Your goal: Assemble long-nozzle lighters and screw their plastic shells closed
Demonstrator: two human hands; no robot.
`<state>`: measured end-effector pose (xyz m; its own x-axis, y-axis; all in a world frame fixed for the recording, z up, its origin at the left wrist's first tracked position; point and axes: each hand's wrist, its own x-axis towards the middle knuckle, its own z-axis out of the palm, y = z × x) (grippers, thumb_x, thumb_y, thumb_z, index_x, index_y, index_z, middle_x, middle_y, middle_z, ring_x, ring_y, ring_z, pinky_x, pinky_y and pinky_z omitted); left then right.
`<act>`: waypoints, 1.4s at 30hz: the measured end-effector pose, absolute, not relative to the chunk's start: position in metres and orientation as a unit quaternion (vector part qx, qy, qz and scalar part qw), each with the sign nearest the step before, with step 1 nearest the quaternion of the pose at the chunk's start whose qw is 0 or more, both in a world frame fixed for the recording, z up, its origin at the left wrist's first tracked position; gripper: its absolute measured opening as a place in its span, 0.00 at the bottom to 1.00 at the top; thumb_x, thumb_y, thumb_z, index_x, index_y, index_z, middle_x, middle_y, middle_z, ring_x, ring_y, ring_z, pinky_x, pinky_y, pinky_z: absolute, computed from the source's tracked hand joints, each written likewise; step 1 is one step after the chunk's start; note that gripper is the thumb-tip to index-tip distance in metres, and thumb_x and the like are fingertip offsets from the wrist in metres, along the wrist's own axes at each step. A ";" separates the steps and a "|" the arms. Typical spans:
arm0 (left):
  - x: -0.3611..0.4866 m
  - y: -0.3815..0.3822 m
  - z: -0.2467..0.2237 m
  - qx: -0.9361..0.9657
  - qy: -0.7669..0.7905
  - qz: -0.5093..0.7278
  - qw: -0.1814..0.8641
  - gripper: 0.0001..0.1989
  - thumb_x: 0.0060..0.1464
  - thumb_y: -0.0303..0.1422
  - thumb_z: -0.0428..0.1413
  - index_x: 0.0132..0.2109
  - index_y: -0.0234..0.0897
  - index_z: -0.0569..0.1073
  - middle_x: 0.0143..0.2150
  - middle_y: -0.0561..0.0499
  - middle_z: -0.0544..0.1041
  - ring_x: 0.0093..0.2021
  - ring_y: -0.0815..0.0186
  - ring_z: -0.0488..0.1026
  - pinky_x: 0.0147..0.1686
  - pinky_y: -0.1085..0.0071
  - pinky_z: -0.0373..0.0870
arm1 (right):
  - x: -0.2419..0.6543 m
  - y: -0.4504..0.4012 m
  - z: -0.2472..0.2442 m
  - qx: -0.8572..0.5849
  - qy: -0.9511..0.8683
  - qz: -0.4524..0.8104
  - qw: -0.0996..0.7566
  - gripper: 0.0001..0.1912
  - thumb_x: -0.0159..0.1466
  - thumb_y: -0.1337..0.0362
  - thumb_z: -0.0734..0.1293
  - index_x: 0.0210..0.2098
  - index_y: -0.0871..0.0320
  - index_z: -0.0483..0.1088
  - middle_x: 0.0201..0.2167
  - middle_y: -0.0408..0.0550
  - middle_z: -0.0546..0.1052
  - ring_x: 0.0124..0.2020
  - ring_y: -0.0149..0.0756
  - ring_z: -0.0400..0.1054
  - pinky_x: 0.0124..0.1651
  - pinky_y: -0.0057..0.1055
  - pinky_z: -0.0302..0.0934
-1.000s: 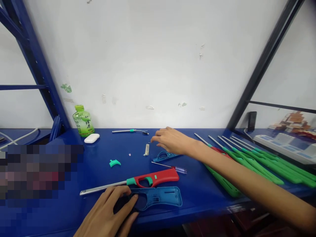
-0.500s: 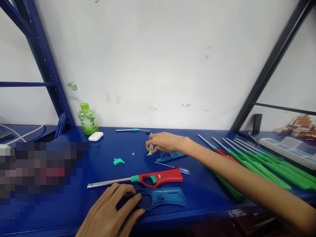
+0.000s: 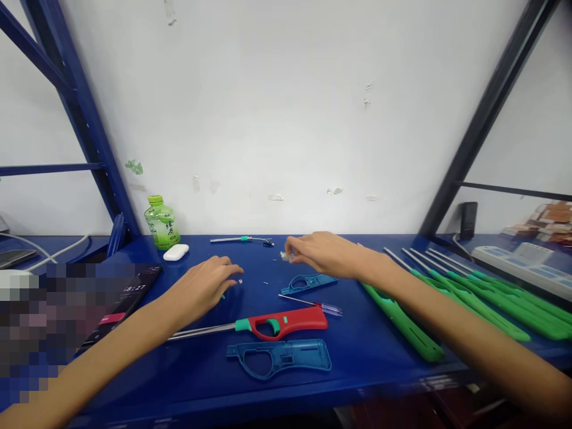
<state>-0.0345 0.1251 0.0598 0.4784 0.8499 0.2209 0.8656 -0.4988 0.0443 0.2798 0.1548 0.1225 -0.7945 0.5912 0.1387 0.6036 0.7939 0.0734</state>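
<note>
My right hand [image 3: 315,250] pinches a small clear plastic part [image 3: 286,257] just above the table, near the wall. My left hand [image 3: 208,283] is open, thumb and forefinger apart, close to a tiny white piece [image 3: 240,281]. Under its fingertips a bit of the green trigger [image 3: 223,296] shows; the rest is hidden. Nearer to me lies a red gas lighter [image 3: 286,322] with a metal barrel, and in front of it a blue half-shell [image 3: 308,356]. The other blue half-shell [image 3: 313,282] lies behind a screwdriver [image 3: 330,309] with a clear purple handle.
Several green long lighters [image 3: 482,298] lie at the right, one green lighter [image 3: 406,328] partly under my right forearm. A metal barrel [image 3: 227,239] with a wire lies by the wall. At the left are a green bottle [image 3: 162,223], a white earbud case [image 3: 176,252] and a phone [image 3: 129,304].
My left hand has left the near blue half-shell and moved up and away from me, over the green trigger. My right hand has shifted slightly right with the clear part.
</note>
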 end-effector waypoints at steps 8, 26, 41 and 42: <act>-0.030 0.170 0.048 -0.857 -0.506 -0.065 -0.076 0.16 0.69 0.41 0.60 0.57 0.36 0.75 0.54 0.45 0.78 0.49 0.60 0.79 0.48 0.57 0.80 | 0.315 0.067 0.115 -0.355 -0.926 -0.074 0.107 0.04 0.79 0.61 0.63 0.51 0.50 0.69 0.42 0.45 0.82 0.41 0.45 0.76 0.48 0.43 0.64; -0.035 0.170 0.052 -0.832 -0.532 -0.074 -0.140 0.18 0.69 0.41 0.61 0.58 0.36 0.74 0.56 0.44 0.78 0.51 0.58 0.79 0.50 0.55 0.80 | 0.299 0.056 0.029 -0.355 -0.861 0.010 0.365 0.04 0.76 0.67 0.66 0.47 0.51 0.68 0.42 0.40 0.81 0.42 0.38 0.74 0.48 0.37 0.61; -0.013 0.121 0.076 -0.829 -0.477 -0.279 -0.091 0.11 0.69 0.39 0.60 0.44 0.35 0.78 0.39 0.51 0.81 0.38 0.65 0.79 0.41 0.64 0.80 | 0.292 0.054 0.025 -0.346 -0.848 -0.011 0.401 0.02 0.77 0.63 0.66 0.48 0.52 0.72 0.41 0.43 0.81 0.40 0.39 0.75 0.48 0.38 0.62; -0.008 0.105 0.076 -0.821 -0.470 -0.312 -0.091 0.10 0.69 0.38 0.59 0.41 0.38 0.79 0.36 0.52 0.82 0.34 0.66 0.79 0.38 0.68 0.79 | 0.289 0.050 0.026 -0.345 -0.847 0.002 0.404 0.03 0.77 0.63 0.67 0.48 0.52 0.73 0.40 0.44 0.81 0.40 0.39 0.75 0.48 0.39 0.62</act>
<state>-0.0080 0.1053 0.0755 0.3643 0.8281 0.4262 0.7139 -0.5421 0.4432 0.2891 0.0505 0.0256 -0.4346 0.5860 0.6839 0.5833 0.7617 -0.2820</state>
